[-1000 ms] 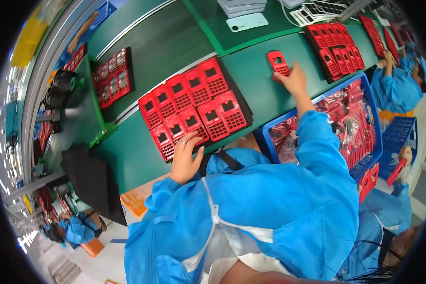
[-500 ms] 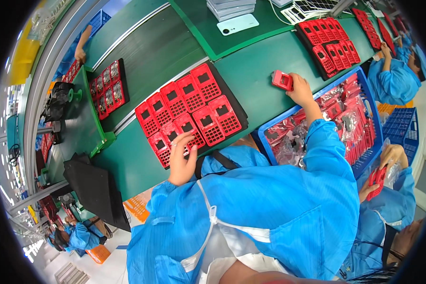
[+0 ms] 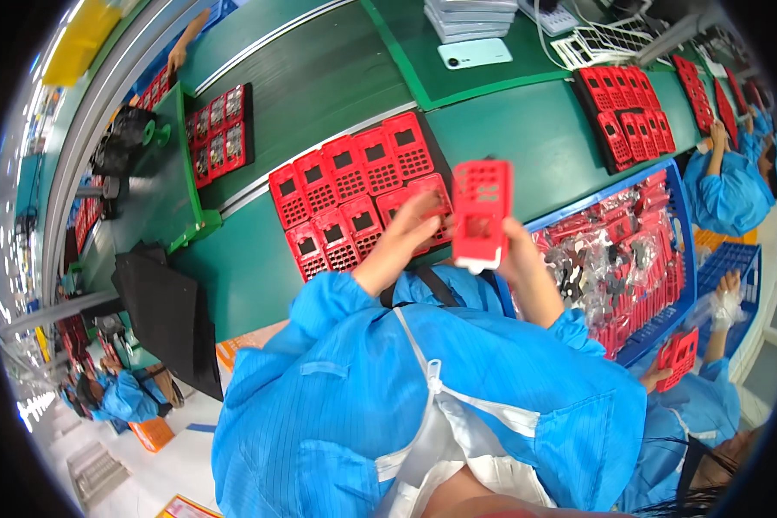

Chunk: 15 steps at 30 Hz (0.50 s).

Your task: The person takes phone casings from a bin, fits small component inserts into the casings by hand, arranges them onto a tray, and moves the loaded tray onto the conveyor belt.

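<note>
A red plastic phone-style casing with a window and rows of key holes is held upright close in front of me. My right hand grips its lower right edge. My left hand touches its left side with the fingertips. Behind it lies a black tray with two rows of the same red casings on the green bench. Both my arms are in blue sleeves.
A blue crate of bagged red parts stands at my right. Another tray of red casings lies further right, a pale phone beyond the green line, a black tray on the conveyor. Blue-clad co-workers sit along the right.
My right hand has brought the red casing from the bench on the right back up in front of me. My left hand has lifted off the tray and met it.
</note>
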Motion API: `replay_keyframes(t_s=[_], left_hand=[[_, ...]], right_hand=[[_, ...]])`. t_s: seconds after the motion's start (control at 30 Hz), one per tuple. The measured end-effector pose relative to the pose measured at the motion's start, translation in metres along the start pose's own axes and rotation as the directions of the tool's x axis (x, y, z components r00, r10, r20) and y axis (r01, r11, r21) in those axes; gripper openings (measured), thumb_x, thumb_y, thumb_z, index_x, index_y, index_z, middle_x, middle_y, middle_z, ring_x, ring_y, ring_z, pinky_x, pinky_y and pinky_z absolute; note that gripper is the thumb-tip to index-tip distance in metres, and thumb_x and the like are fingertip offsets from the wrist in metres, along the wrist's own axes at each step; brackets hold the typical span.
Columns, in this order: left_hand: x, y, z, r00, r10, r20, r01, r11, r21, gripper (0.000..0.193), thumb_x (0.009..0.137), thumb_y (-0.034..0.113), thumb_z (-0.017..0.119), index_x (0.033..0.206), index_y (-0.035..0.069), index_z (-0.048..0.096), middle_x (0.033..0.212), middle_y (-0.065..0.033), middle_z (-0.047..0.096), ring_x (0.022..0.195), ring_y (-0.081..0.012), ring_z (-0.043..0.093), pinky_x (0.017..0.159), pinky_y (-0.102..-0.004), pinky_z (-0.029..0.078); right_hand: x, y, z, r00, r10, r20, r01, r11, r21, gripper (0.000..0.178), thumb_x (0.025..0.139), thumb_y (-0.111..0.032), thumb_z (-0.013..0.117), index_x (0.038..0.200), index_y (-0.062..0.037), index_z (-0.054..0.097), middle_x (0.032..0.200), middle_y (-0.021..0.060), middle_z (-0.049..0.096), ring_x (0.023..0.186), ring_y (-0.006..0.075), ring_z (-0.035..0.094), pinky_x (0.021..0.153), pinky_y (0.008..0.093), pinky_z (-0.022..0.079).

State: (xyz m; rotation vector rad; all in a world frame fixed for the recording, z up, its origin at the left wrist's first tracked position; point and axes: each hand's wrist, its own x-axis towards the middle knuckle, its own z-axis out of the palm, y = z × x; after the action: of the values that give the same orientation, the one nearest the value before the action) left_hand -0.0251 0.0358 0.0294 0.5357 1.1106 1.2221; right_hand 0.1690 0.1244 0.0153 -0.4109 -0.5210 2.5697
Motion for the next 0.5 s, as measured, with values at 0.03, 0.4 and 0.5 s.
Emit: replay_keyframes(t_s=[0.03, 0.4, 0.5], left_hand=[[0.0, 0.001, 0.013, 0.993, -0.046, 0.106, 0.07, 0.97, -0.231, 0.047, 0.095, 0.024, 0.058, 0.135, 0.005, 0.044, 0.132, -0.0103, 0.052, 0.121, -0.0212, 0.051, 0.101, -0.0336, 0.042], [-0.035, 0.027, 0.009, 0.898, -0.175, 0.404, 0.082, 0.968, 0.238, 0.043, 0.086, 0.014, 0.07, 0.124, 0.005, 0.052, 0.11, -0.0039, 0.063, 0.101, -0.0118, 0.059, 0.087, -0.0287, 0.05], [-0.035, 0.018, 0.004, 0.917, -0.086, 0.39, 0.052, 0.994, 0.097, 0.041, 0.088, 0.017, 0.068, 0.124, 0.004, 0.052, 0.111, -0.0043, 0.063, 0.101, -0.0113, 0.058, 0.086, -0.0288, 0.05]], right_hand=[[-0.003, 0.029, -0.006, 0.977, -0.017, -0.212, -0.024, 0.982, -0.19, 0.072, 0.083, -0.039, 0.068, 0.134, 0.0044, 0.043, 0.125, 0.0189, 0.058, 0.115, 0.0289, 0.057, 0.099, 0.0399, 0.047], [-0.001, -0.03, 0.064, 0.972, -0.212, 0.103, 0.114, 0.04, -0.993, 0.023, 0.096, -0.018, 0.051, 0.082, -0.0007, 0.058, 0.074, 0.0019, 0.057, 0.07, 0.0145, 0.053, 0.062, 0.0311, 0.043], [-0.027, -0.061, 0.033, 0.813, -0.578, -0.075, -0.163, -0.101, -0.982, 0.021, 0.096, -0.014, 0.052, 0.085, 0.0017, 0.06, 0.067, 0.01, 0.058, 0.06, 0.0182, 0.051, 0.057, 0.0328, 0.041]])
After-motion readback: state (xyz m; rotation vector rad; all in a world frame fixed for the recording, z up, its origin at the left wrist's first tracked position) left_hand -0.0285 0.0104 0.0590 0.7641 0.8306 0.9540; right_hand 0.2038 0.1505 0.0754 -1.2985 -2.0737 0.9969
